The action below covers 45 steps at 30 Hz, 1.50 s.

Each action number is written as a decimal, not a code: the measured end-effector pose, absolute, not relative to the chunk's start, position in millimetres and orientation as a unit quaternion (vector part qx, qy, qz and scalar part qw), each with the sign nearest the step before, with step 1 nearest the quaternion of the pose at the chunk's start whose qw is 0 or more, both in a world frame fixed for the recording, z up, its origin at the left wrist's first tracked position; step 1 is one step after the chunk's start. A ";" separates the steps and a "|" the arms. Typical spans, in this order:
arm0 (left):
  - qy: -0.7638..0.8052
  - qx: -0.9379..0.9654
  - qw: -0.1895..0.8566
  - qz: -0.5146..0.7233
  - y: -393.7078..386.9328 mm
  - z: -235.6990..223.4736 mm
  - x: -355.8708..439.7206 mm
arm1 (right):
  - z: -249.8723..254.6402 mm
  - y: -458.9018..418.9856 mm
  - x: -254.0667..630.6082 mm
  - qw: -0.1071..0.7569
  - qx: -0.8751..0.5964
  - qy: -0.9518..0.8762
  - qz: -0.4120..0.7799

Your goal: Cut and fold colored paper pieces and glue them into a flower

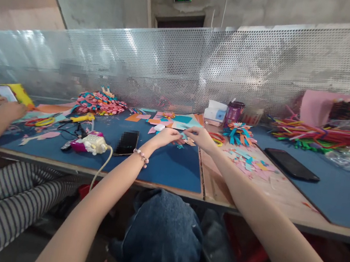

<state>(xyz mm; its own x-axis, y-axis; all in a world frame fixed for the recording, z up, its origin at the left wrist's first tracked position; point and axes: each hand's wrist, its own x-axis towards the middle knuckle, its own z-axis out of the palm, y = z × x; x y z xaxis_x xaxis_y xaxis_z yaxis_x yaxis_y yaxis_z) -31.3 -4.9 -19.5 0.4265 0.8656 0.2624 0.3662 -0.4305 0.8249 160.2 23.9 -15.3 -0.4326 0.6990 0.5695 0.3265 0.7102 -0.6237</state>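
My left hand (168, 138), with a beaded bracelet (141, 156) at its wrist, is closed in a pinch above the blue mat (169, 169). Close beside it, my right hand (200, 137) also has its fingertips pinched together. Small teal and orange paper pieces (189, 141) show between and just below the fingertips; what each hand grips is too small to make out. Behind the hands lie coloured paper sheets (184, 120), with a small white case (159, 127) near my left hand. Paper scraps (249, 161) are scattered to the right of my right hand.
A phone (127, 142) and a power strip (93, 143) with a cable lie left. Paper flower bundles (101, 102), a tissue box (215, 112), a purple cup (234, 113) and another phone (291, 164) stand around. At far left, a co-worker's hands (8, 112) hold a phone.
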 end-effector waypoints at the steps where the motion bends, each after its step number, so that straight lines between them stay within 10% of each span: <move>1: 0.404 0.768 0.351 0.351 -5.1 -19.3 -31.5 | -14.5 23.4 161.7 0.423 -0.313 -0.820 0.224; 13: 0.431 0.754 0.339 0.362 -6.2 -20.5 -29.2 | -20.6 24.6 158.5 0.409 -0.356 -0.813 0.209; 20: 0.428 0.732 0.354 0.395 -6.4 -20.5 -30.1 | -25.7 24.2 145.8 0.453 -0.349 -0.821 0.002; 45: 0.430 0.732 0.335 0.409 -5.8 -18.0 -31.1 | -26.2 25.3 148.6 0.418 -0.345 -0.840 0.009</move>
<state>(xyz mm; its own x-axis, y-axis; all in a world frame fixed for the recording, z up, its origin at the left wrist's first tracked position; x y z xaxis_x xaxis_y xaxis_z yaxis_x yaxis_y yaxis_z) -31.1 -5.8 -18.0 0.2957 0.9035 0.3103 0.3552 -0.4055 0.8423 148.6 25.3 -26.2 -0.4119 0.5875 0.6966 0.5732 0.7613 -0.3031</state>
